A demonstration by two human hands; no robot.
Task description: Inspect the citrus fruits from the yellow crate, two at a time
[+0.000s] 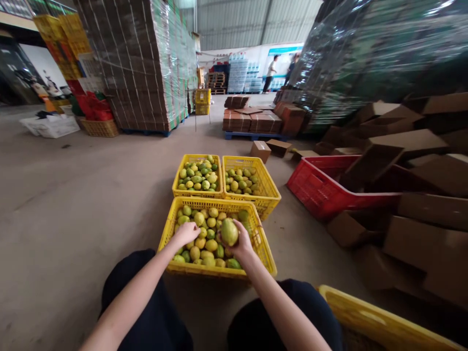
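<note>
Knees (315, 306); left hand (188, 232) curled, hold unclear; right hand (242, 242) cupping fruit (229, 231); red crate (317, 187) rightward.

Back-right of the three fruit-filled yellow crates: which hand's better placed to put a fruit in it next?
Probably the right hand: it already holds a yellow-green fruit and is nearer that back-right crate. The left hand is farther left, over the near crate; its grip is unclear.

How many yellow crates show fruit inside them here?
3: the near crate, and beyond it the left crate and right crate. Others may be hidden; the cut-off crate at lower right and background crates don't show their contents.
</note>
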